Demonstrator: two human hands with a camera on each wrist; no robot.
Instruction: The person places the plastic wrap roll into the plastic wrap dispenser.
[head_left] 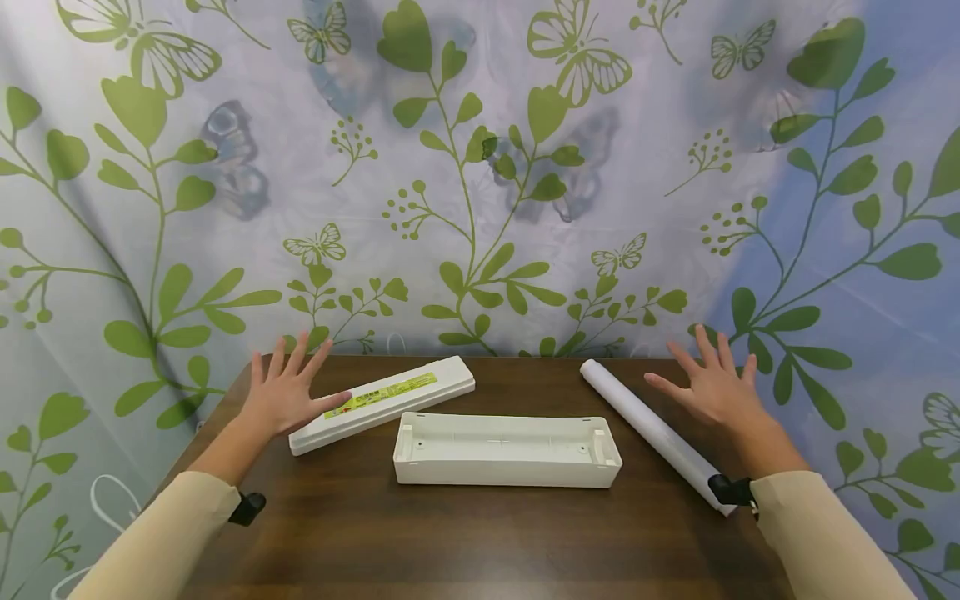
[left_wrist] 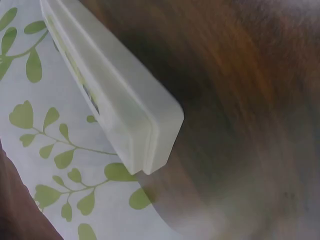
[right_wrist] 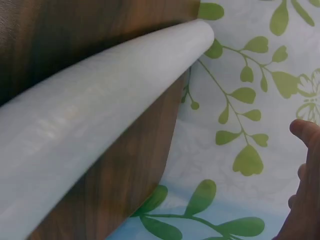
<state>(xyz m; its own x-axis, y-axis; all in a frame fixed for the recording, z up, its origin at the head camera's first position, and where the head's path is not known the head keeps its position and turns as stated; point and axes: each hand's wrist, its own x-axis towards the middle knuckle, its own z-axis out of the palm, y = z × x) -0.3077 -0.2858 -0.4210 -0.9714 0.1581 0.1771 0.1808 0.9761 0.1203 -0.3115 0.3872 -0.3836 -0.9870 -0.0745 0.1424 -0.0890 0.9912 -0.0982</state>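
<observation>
My left hand (head_left: 283,398) is spread with straight fingers, held above the left end of a long white lid (head_left: 390,398) that bears a yellow-green label. A white open tray-like box (head_left: 504,473) lies in the middle, its hollow side up. On the right, my right hand (head_left: 720,392) is spread beside a white roll (head_left: 652,429) lying diagonally; the hand holds nothing. The left wrist view shows the lid's end (left_wrist: 145,120) close up, and the right wrist view shows the roll (right_wrist: 100,100) with fingers (right_wrist: 305,132) off to its right.
A dark brown wooden table (head_left: 480,533) carries all the objects. Behind it hangs a curtain (head_left: 480,250) with green leaves and butterflies. A thin white cord (head_left: 112,500) hangs at the left. Dark straps (head_left: 247,508) are on both wrists.
</observation>
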